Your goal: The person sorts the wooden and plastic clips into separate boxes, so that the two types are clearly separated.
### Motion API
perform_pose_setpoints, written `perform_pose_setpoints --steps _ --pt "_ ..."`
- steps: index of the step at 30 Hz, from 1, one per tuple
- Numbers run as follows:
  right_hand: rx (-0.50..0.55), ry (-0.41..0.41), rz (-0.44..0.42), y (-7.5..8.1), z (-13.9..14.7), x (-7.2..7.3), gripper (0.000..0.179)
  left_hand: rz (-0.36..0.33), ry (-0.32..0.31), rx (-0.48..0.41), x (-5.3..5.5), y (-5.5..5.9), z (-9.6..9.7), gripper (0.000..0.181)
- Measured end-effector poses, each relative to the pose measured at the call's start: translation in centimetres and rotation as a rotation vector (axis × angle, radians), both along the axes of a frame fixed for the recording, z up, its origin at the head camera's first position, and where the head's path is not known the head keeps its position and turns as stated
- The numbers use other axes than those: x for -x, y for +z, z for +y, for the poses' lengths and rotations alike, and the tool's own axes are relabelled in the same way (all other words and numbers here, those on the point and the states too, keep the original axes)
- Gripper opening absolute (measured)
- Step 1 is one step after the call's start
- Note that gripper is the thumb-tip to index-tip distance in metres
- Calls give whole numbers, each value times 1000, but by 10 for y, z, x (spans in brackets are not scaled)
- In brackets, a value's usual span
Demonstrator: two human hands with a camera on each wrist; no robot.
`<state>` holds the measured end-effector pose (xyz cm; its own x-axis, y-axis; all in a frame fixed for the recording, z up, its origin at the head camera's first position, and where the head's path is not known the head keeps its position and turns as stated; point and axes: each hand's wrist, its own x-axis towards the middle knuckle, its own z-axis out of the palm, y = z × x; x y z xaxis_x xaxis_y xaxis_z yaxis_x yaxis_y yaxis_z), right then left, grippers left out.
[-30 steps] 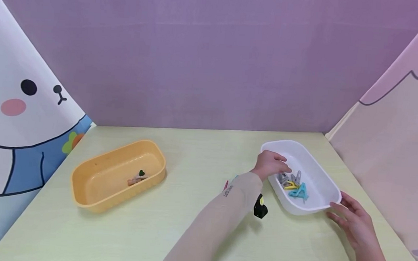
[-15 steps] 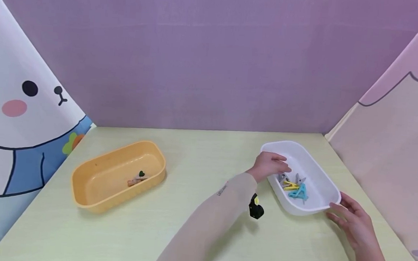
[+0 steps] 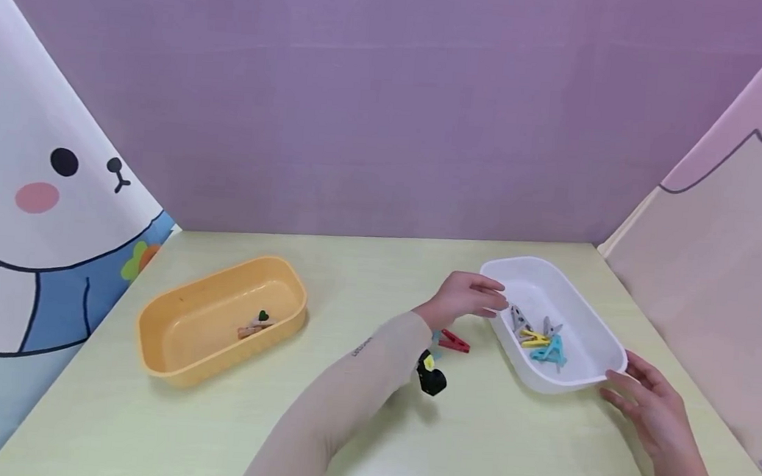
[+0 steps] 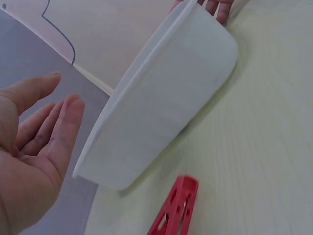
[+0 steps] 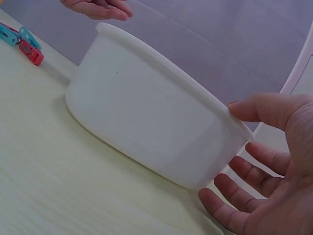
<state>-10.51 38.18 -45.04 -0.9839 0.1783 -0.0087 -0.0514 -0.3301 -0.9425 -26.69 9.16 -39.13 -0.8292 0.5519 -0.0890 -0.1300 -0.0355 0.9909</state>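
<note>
My left hand (image 3: 466, 299) hovers beside the near-left rim of the white plastic basin (image 3: 580, 329), fingers loosely extended and holding nothing. In the left wrist view its thumb and fingers are apart. Inside the basin lie grey clothespins (image 3: 520, 320), a yellow clothespin (image 3: 533, 339) and a teal clothespin (image 3: 551, 351). At the basin's near-right corner my right hand (image 3: 657, 416) grips the rim, thumb (image 5: 254, 107) on top and fingers below. A red clothespin (image 3: 453, 341) lies on the table under the left wrist, with blue ones (image 5: 29, 38) beside it, partly hidden by the sleeve in the head view.
A yellow-orange basin (image 3: 191, 332) stands on the left of the table, with a few small wooden clips (image 3: 255, 326), one bearing a dark green heart, inside. A purple backdrop (image 3: 389, 120) rises behind the table; printed panels flank it.
A grey clothespin has toppled from upright to lying in the white basin. My left hand has drawn back leftward over the rim, uncovering the red clothespin. The right hand keeps its grip.
</note>
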Motion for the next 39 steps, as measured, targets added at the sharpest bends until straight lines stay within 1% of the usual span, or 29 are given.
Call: perform_pose_setpoints --steps 3,7,10,14,18,21,25,28,31,36,39 --pt "-5 0 -7 0 1 0 40 18 -34 29 1 -2 -12 29" --pt "-9 0 -16 1 1 -1 40 17 -65 64 1 -6 -26 30" --pt "-8 3 -15 2 0 -1 40 21 -80 110 -1 -7 -36 34" --pt "-1 9 0 1 0 -2 40 45 -90 193 -3 -8 -50 35" --pt "-4 9 -2 1 -1 -1 40 71 -91 288 -7 -12 -66 34" --pt "-13 6 -10 1 0 -1 40 80 -89 340 -9 -18 -77 32" --pt "-15 4 -14 2 0 -1 40 68 -84 372 -12 -27 -91 25" --pt "-11 4 -19 2 0 -1 40 66 -83 404 -18 -30 -101 18" --pt "-6 8 -17 1 0 -1 41 87 -83 441 -23 -35 -113 14" --pt "5 8 -13 1 -1 -1 41 114 -75 493 -28 -43 -130 14" --pt "9 4 -14 1 -1 -1 40 124 -73 531 -30 -45 -138 16"
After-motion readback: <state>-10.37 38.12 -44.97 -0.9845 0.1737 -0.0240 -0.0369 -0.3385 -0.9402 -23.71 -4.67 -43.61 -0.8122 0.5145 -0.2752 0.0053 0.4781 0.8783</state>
